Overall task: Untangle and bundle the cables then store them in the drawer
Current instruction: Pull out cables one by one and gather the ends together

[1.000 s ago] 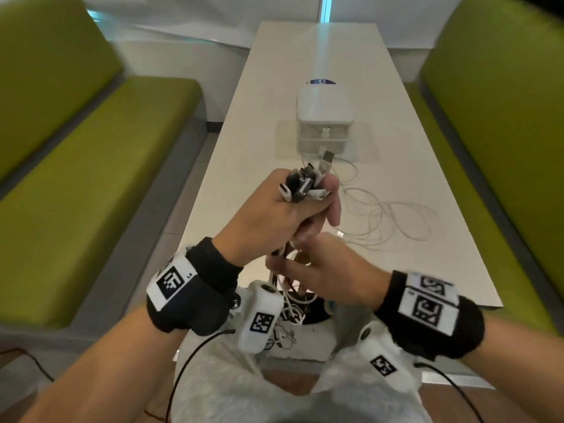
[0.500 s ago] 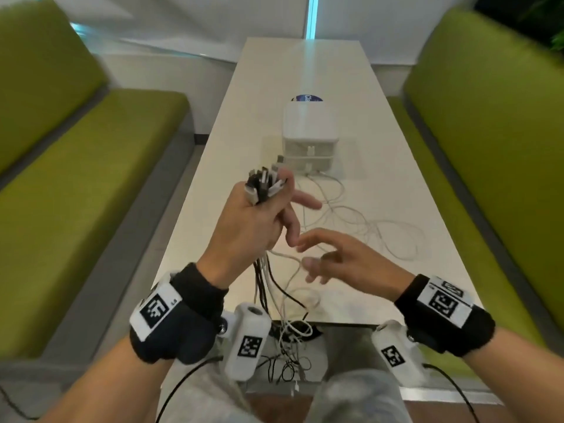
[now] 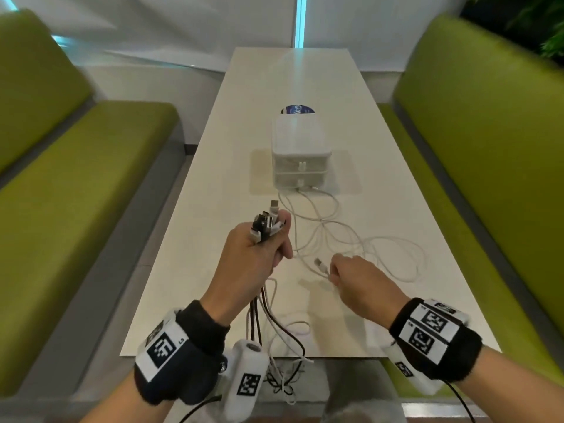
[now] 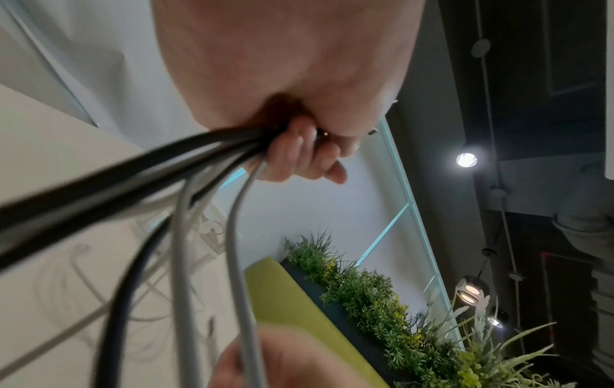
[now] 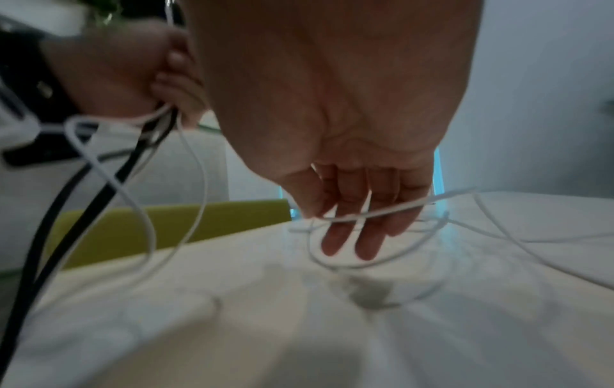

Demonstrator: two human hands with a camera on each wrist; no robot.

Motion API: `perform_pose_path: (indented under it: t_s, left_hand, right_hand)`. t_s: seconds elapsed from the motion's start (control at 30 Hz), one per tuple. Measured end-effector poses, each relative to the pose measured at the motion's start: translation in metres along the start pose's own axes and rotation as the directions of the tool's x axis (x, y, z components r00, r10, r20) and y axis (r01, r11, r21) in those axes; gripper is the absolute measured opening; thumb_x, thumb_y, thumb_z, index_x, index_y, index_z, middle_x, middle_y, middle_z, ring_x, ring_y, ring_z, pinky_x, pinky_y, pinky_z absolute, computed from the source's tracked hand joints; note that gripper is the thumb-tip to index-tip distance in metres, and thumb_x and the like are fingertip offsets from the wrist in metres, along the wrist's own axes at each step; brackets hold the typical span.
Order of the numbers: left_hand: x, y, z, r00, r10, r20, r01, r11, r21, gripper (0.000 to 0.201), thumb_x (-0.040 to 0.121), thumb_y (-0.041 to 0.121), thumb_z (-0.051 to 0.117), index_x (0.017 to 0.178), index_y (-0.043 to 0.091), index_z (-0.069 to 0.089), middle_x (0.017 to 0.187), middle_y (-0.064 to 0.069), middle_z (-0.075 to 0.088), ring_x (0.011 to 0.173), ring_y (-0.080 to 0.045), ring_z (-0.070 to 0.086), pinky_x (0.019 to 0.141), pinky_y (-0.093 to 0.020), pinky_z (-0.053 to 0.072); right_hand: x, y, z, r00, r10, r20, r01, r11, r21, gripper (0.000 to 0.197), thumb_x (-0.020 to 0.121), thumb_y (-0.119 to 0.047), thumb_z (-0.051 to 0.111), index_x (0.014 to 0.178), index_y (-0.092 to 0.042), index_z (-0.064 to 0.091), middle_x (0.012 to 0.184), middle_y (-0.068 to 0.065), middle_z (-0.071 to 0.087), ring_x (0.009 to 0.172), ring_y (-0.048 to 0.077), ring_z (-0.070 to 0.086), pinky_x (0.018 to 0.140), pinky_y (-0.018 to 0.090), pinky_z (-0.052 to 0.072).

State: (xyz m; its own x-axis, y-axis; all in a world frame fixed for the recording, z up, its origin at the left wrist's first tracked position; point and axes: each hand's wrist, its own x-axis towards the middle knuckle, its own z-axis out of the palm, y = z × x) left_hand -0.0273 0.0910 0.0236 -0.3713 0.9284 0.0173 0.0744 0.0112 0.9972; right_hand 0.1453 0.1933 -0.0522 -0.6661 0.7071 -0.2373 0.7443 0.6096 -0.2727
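My left hand [image 3: 256, 254] is raised over the table and grips a bunch of black and white cables [image 3: 262, 309] just below their plugs [image 3: 267, 222], which stick up out of the fist. The cables [image 4: 179, 262] hang from the fist past the table's near edge. My right hand [image 3: 354, 276] is low over the table, thumb and forefinger pinching a loose white cable [image 3: 381, 248] just behind its plug [image 3: 319, 265]. In the right wrist view that white cable [image 5: 382, 210] crosses my hanging fingers [image 5: 365, 236]. A small white two-drawer box [image 3: 300, 157] stands mid-table, both drawers closed.
The white table [image 3: 213, 209] is long and narrow, with green benches on the left [image 3: 76, 209] and right [image 3: 488, 178]. A round blue label [image 3: 297, 109] lies behind the box. The white cable's loops spread over the table's right half up to the box front.
My right hand left the bunch, moved right and down to the table and took hold of the white cable near its plug. My left hand keeps its grip on the bunch.
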Motion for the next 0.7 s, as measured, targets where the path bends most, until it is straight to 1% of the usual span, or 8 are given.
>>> perform_pose_path:
  t_s: [0.17,0.2,0.27,0.3,0.33,0.43,0.57,0.7]
  left_hand:
    - [0.016,-0.010,0.006,0.986,0.061,-0.156,-0.050,0.996,0.074,0.016,0.092,0.026,0.062,0.087,0.015,0.073,0.057,-0.003,0.045,0.049,-0.019,0.042,0.057,-0.031,0.037]
    - [0.016,-0.009,0.008,0.983,0.061,-0.171,-0.053,0.997,0.053,0.013,0.091,0.022,0.063,0.097,0.016,0.073,0.079,-0.003,0.056,0.057,-0.027,0.043,0.059,-0.039,0.040]
    - [0.014,-0.009,0.013,0.984,0.039,-0.173,-0.043,0.999,-0.022,0.021,0.091,0.023,0.064,0.110,0.017,0.070,0.093,0.021,0.039,0.074,-0.035,0.054,0.059,-0.059,0.039]
    - [0.012,-0.009,0.015,0.986,0.034,-0.165,-0.043,0.998,-0.051,0.025,0.090,0.027,0.064,0.111,0.016,0.070,0.088,0.023,0.034,0.080,0.001,0.030,0.050,-0.054,0.036]
    - [0.010,-0.009,0.016,0.988,0.029,-0.152,-0.041,0.996,-0.074,0.027,0.088,0.033,0.064,0.108,0.015,0.071,0.075,0.026,0.028,0.042,-0.004,0.028,0.040,-0.042,0.031]
    - [0.006,-0.013,0.013,0.994,0.005,-0.106,-0.021,0.988,-0.152,0.024,0.077,0.044,0.063,0.074,0.021,0.067,0.041,0.013,0.036,0.037,-0.008,0.027,0.042,-0.021,0.025]
    - [-0.005,-0.021,0.005,0.992,0.091,-0.087,-0.097,0.993,-0.064,0.029,0.079,0.037,0.066,0.077,0.008,0.068,0.046,0.008,0.045,0.041,-0.012,0.032,0.043,-0.023,0.028]
    - [-0.001,-0.018,-0.012,0.932,0.143,-0.334,-0.201,0.969,-0.146,0.021,0.095,0.009,0.054,0.080,0.020,0.063,0.068,0.005,0.062,0.048,-0.009,0.038,0.045,-0.021,0.034]
  right_hand:
    - [0.003,-0.028,-0.038,0.958,-0.036,-0.285,0.182,0.842,0.507,0.010,0.099,-0.025,0.044,0.089,-0.023,0.045,0.070,-0.003,0.060,0.058,0.012,0.055,0.056,0.032,0.047]
    - [0.002,-0.036,-0.044,0.936,-0.043,-0.349,0.244,0.795,0.556,0.010,0.099,-0.024,0.045,0.090,-0.022,0.046,0.068,-0.003,0.058,0.054,0.009,0.051,0.053,0.027,0.042]
    - [-0.002,-0.051,-0.050,0.903,-0.090,-0.419,0.346,0.730,0.590,0.009,0.099,-0.020,0.046,0.092,-0.017,0.046,0.066,-0.003,0.056,0.052,0.008,0.046,0.052,0.020,0.036]
    - [-0.005,-0.057,-0.051,0.892,-0.118,-0.437,0.383,0.713,0.587,0.008,0.100,-0.020,0.046,0.092,-0.016,0.045,0.065,-0.004,0.055,0.052,0.008,0.045,0.052,0.018,0.035]
    - [-0.006,-0.061,-0.050,0.880,-0.138,-0.454,0.411,0.699,0.585,0.008,0.100,-0.019,0.046,0.092,-0.016,0.045,0.064,-0.005,0.054,0.053,0.008,0.045,0.052,0.017,0.035]
    - [-0.010,-0.068,-0.046,0.860,-0.157,-0.485,0.454,0.668,0.589,0.007,0.100,-0.022,0.045,0.098,-0.018,0.051,0.062,-0.007,0.052,0.055,0.009,0.047,0.054,0.020,0.037]
    - [-0.015,-0.073,-0.037,0.855,-0.264,-0.447,0.488,0.701,0.520,0.011,0.098,-0.024,0.049,0.109,-0.025,0.050,0.063,-0.011,0.054,0.054,0.013,0.049,0.053,0.030,0.041]
    - [-0.016,-0.065,-0.028,0.886,-0.293,-0.359,0.442,0.769,0.462,0.009,0.097,-0.034,0.050,0.099,-0.026,0.047,0.055,-0.012,0.049,0.049,0.012,0.044,0.052,0.027,0.035]
